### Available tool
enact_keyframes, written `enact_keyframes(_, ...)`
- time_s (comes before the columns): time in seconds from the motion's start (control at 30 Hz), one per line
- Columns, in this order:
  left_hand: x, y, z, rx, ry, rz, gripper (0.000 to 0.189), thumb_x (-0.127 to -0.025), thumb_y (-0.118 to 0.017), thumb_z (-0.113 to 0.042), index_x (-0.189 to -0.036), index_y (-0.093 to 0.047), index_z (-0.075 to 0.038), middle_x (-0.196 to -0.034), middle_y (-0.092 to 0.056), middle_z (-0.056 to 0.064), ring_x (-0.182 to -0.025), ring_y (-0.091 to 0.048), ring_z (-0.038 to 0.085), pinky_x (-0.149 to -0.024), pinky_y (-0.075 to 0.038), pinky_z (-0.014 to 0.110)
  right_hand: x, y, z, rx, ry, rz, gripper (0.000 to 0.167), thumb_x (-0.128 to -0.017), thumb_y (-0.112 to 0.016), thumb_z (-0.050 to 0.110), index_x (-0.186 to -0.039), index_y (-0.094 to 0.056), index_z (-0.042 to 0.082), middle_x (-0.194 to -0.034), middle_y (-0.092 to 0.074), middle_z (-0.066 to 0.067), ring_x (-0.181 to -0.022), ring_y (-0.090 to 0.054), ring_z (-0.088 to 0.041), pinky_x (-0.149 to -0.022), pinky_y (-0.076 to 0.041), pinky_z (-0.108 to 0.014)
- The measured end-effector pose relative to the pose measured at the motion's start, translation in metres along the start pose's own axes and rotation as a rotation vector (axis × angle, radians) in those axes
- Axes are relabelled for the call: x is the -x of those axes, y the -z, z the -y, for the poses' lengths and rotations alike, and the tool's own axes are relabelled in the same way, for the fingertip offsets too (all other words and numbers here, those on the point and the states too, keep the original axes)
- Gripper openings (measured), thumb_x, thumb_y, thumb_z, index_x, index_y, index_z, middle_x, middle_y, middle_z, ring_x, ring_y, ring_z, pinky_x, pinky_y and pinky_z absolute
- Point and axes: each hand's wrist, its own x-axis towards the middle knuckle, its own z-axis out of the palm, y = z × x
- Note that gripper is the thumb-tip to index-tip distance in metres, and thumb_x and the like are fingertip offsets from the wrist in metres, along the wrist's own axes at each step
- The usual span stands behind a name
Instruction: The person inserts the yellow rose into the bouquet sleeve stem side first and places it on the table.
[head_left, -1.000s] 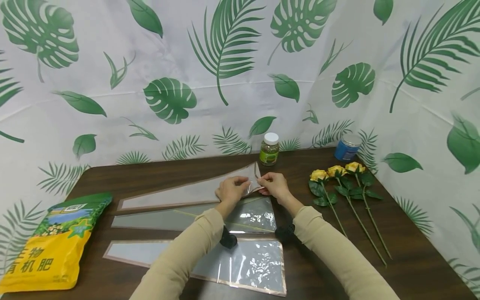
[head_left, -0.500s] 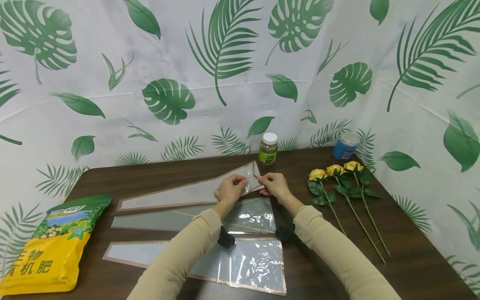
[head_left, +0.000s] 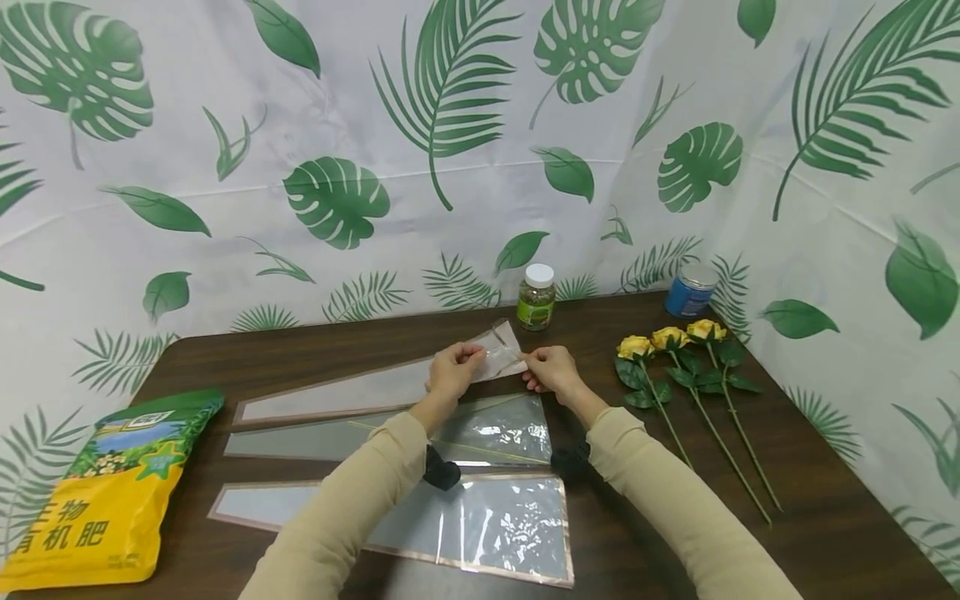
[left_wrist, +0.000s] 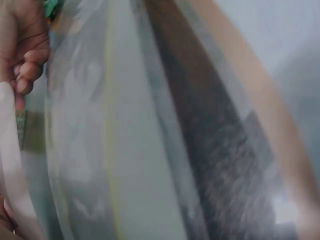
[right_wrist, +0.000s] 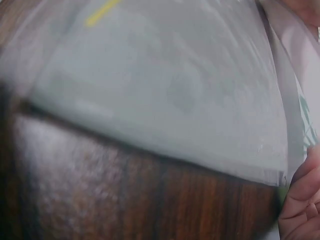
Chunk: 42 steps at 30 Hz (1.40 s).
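Three tapered, see-through flower wrapping sleeves lie roughly parallel on the table in the head view. My left hand (head_left: 452,371) pinches the farthest sleeve (head_left: 352,387) near its wide end, between thumb and fingers. At the right corner of that same end, my right hand (head_left: 553,369) pinches the edge. The film between the hands looks raised and creased. The middle sleeve (head_left: 502,429), with thin yellow lines, and the nearest sleeve (head_left: 517,525), with a copper-coloured border, lie flat. My left forearm hides part of both. The wrist views show blurred film close up.
Three yellow roses (head_left: 667,337) lie on the right of the dark wooden table (head_left: 607,533). A white-lidded jar (head_left: 537,300) and a blue can (head_left: 692,292) stand at the back. A yellow-green fertilizer bag (head_left: 112,492) lies at the left.
My left hand has shifted a little left along the far sleeve, away from my right hand. The sleeve's wide end has changed its crease, and more film shows between the hands.
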Motion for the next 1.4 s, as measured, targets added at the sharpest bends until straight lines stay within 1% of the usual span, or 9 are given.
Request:
enact_keyframes(0.1, -0.001, 0.001, 0.001, 0.068, -0.010, 0.017, 0.015, -0.085, -0.069, -0.019, -0.094, -0.071, -0.007, -0.069, -0.055, -0.010, -0.070, -0.047, 0.007, -0.088, -0.032, 0.041, 0.003, 0.004, -0.002, 0.030, 0.004, 0.006, 0.025, -0.094, -0.057, 0.016, -0.079, -0.061, -0.004, -0.053, -0.055, 0.002, -0.042, -0.050, -0.004, -0.040, -0.041, -0.017)
enact_keyframes(0.23, 0.001, 0.000, 0.006, 0.122, -0.017, 0.043, 0.016, -0.086, -0.068, -0.015, -0.096, -0.070, -0.002, -0.070, -0.055, -0.008, -0.066, -0.046, 0.005, -0.063, -0.038, 0.019, 0.006, 0.006, -0.005, 0.034, 0.015, 0.020, 0.028, -0.095, -0.055, 0.018, -0.080, -0.061, -0.005, -0.054, -0.056, 0.002, -0.042, -0.051, -0.004, -0.041, -0.042, -0.017)
enact_keyframes(0.4, 0.006, 0.001, 0.008, 0.120, -0.006, 0.025, 0.016, -0.086, -0.069, -0.016, -0.096, -0.070, -0.003, -0.073, -0.058, -0.006, -0.068, -0.047, 0.006, -0.058, -0.038, 0.017, 0.015, 0.018, -0.004, 0.017, 0.071, 0.016, 0.026, -0.095, -0.055, 0.017, -0.092, -0.062, -0.008, -0.061, -0.060, -0.001, -0.047, -0.055, -0.005, -0.046, -0.047, -0.019)
enact_keyframes(0.6, 0.004, 0.004, 0.005, 0.103, -0.012, 0.015, 0.016, -0.086, -0.068, -0.017, -0.095, -0.069, -0.004, -0.073, -0.056, -0.006, -0.067, -0.047, 0.006, -0.056, -0.037, 0.017, 0.042, 0.078, -0.005, 0.122, 0.144, 0.002, 0.028, -0.095, -0.055, 0.014, -0.109, -0.058, -0.010, -0.075, -0.064, -0.007, -0.058, -0.060, -0.006, -0.058, -0.053, -0.024)
enact_keyframes(0.77, 0.003, 0.006, 0.001, 0.046, -0.020, 0.015, 0.017, -0.087, -0.068, -0.020, -0.097, -0.069, -0.006, -0.078, -0.058, -0.005, -0.073, -0.048, 0.007, -0.062, -0.038, 0.019, 0.070, 0.137, -0.023, 0.221, 0.138, -0.075, 0.029, -0.096, -0.053, 0.013, -0.113, -0.055, -0.011, -0.089, -0.064, -0.019, -0.065, -0.062, -0.006, -0.064, -0.055, -0.029)
enact_keyframes(0.9, 0.005, 0.005, -0.001, 0.035, -0.009, 0.026, 0.018, -0.087, -0.068, -0.023, -0.097, -0.069, -0.008, -0.080, -0.059, -0.004, -0.075, -0.049, 0.009, -0.064, -0.038, 0.021, 0.090, 0.165, -0.040, 0.335, 0.131, -0.119, 0.027, -0.095, -0.054, 0.010, -0.111, -0.057, -0.011, -0.091, -0.064, -0.022, -0.068, -0.063, -0.010, -0.063, -0.055, -0.028)
enact_keyframes(1.1, 0.009, 0.003, -0.001, 0.025, 0.005, 0.033, 0.017, -0.087, -0.068, -0.022, -0.097, -0.069, -0.009, -0.081, -0.059, -0.004, -0.076, -0.050, 0.009, -0.065, -0.038, 0.021, 0.106, 0.176, -0.059, 0.386, 0.108, -0.091, 0.023, -0.092, -0.058, 0.007, -0.107, -0.059, -0.011, -0.084, -0.066, -0.017, -0.067, -0.063, -0.014, -0.060, -0.054, -0.027)
enact_keyframes(1.23, 0.008, 0.004, 0.000, 0.017, 0.003, 0.040, 0.017, -0.087, -0.067, -0.021, -0.099, -0.069, -0.008, -0.082, -0.060, -0.004, -0.077, -0.050, 0.009, -0.066, -0.038, 0.021, 0.106, 0.172, -0.061, 0.387, 0.092, -0.043, 0.024, -0.090, -0.060, 0.006, -0.106, -0.058, -0.012, -0.080, -0.067, -0.014, -0.066, -0.061, -0.014, -0.057, -0.053, -0.027)
enact_keyframes(1.4, 0.009, 0.004, 0.002, 0.029, -0.007, 0.046, 0.016, -0.087, -0.068, -0.022, -0.097, -0.070, -0.009, -0.083, -0.062, -0.001, -0.078, -0.051, 0.011, -0.066, -0.040, 0.022, 0.104, 0.168, -0.061, 0.364, 0.009, 0.009, 0.025, -0.090, -0.060, 0.006, -0.107, -0.057, -0.012, -0.076, -0.065, -0.007, -0.063, -0.059, -0.011, -0.056, -0.052, -0.027)
